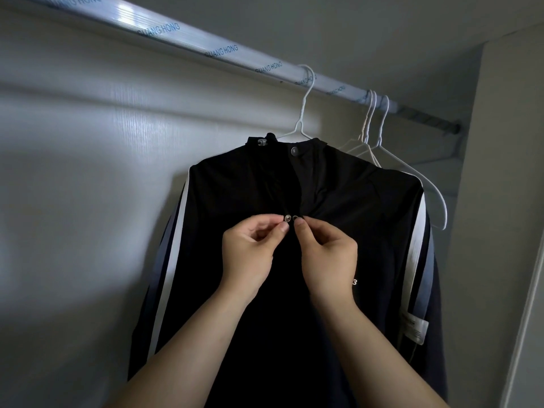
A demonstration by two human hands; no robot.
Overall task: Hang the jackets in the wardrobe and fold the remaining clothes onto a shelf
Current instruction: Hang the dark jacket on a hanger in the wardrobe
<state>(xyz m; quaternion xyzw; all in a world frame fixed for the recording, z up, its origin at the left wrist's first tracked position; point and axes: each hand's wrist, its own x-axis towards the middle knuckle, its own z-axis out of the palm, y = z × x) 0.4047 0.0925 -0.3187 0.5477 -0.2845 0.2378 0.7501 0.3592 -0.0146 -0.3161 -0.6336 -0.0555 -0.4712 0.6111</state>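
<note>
Right now the jacket (pixel 294 260) is already up: black w/ white sleeve stripes, centre-right of the frame, hung on a white wire hanger (pixel 303 113) hooked over the wardrobe rail (pixel 176 36) that runs from upper left down to the right. Both hands work at chest height on the front opening. Left hand (pixel 250 251) is closed in a pinch on the left front edge, thumb & forefinger just by a metal snap half (pixel 287 218); right hand (pixel 326 254) is likewise pinched on the right front edge, fingertip touching the other snap half (pixel 295 217). The 2 snap halves sit side by side, nearly touching, not yet pressed together as far as I can tell. So the step in hand looks like fastening the front so the jacket stays on the hanger, i.e. the tail end of the hanging step. Next move prob. calls for lining one half over the other & squeezing till it seats; thin fabric may slip, so keep the pinch tight. A higher snap (pixel 294 150) near the collar looks undone too. Spare empty hangers (pixel 382 148) wait on the rail at the right, behind the shoulder. Other clothes & the shelf aren't in view.
</note>
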